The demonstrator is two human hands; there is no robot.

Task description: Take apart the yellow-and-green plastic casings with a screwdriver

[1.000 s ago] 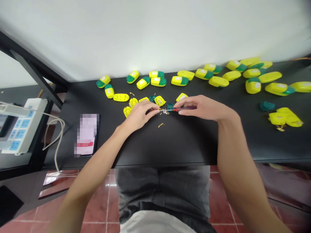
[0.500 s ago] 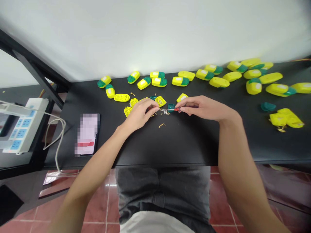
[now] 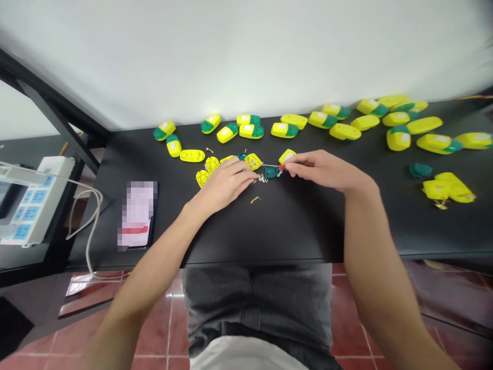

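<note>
My right hand (image 3: pixel 319 169) pinches a red-handled screwdriver (image 3: pixel 272 166), its thin metal shaft pointing left. The shaft passes above a teal plastic shell piece (image 3: pixel 271 172). Its tip ends close to a yellow plastic half-shell (image 3: pixel 253 161). My left hand (image 3: pixel 227 181) lies curled with its fingertips beside a small cluster of metal parts (image 3: pixel 262 178); I cannot tell if it holds anything. More opened yellow shells (image 3: pixel 211 164) sit under and beyond that hand. Another yellow shell (image 3: pixel 287 155) lies just above the right fingers. Brass bits (image 3: pixel 254 200) lie on the table.
Yellow-and-green capsule cases (image 3: pixel 251 131) line the back of the black table (image 3: pixel 269 226), with more at the right and a yellow heap (image 3: pixel 449 187). A white power strip (image 3: pixel 36 200), its cable, and a pixelated card or phone (image 3: pixel 136 216) are at left.
The screwdriver has swung up and left, from the metal parts to above the teal piece. My left hand has shifted slightly right, and the view has moved a little.
</note>
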